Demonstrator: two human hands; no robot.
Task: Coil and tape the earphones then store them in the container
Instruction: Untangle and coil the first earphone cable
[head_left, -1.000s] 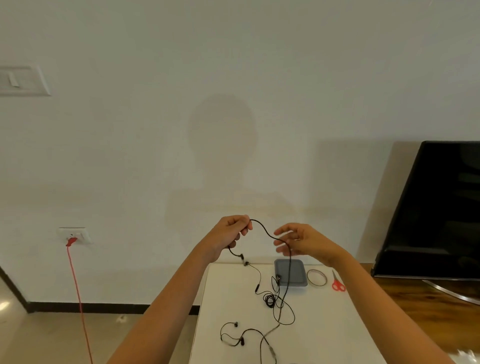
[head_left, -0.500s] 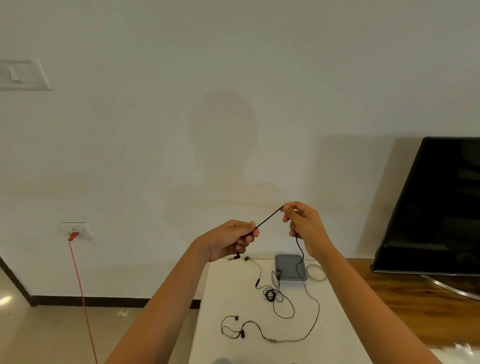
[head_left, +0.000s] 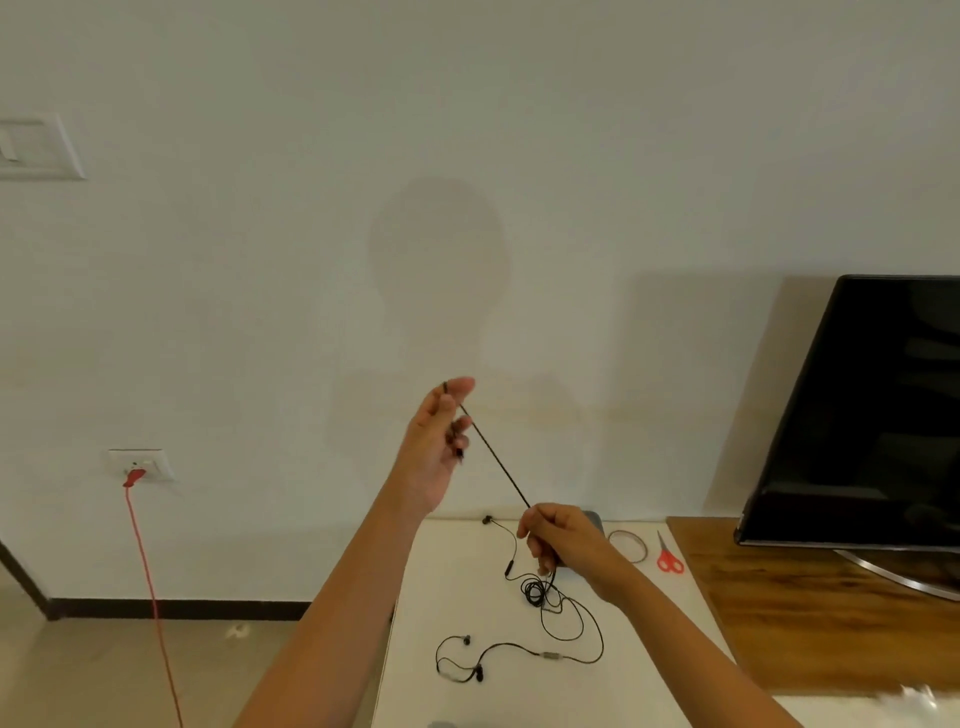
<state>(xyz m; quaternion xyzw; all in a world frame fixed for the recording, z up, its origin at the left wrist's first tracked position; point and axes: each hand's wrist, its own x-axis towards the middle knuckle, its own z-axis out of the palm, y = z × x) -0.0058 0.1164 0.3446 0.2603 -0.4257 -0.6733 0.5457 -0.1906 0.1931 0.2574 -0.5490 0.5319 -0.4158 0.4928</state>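
L hand (head_left: 436, 441) is up at mid-frame, thumb & fingers curled round 1 end of the black earphone cable (head_left: 496, 460). R hand (head_left: 563, 540), lower & just right of center, pinches the same cable btwn thumb & fingers. The cable runs taut & diagonal btwn the 2 hands, then drops from R hand into loose loops on the white table (head_left: 447, 582), w/ 2 earbuds (head_left: 480, 674) at bottom center. The grey container (head_left: 596, 519) is mostly hidden behind R hand. Tape roll (head_left: 628, 545) & red scissors (head_left: 668, 558) lie to its right. TV (head_left: 872, 415) is at the right edge. A red cord (head_left: 150, 587) hangs from a wall socket (head_left: 140, 462) at lower left.
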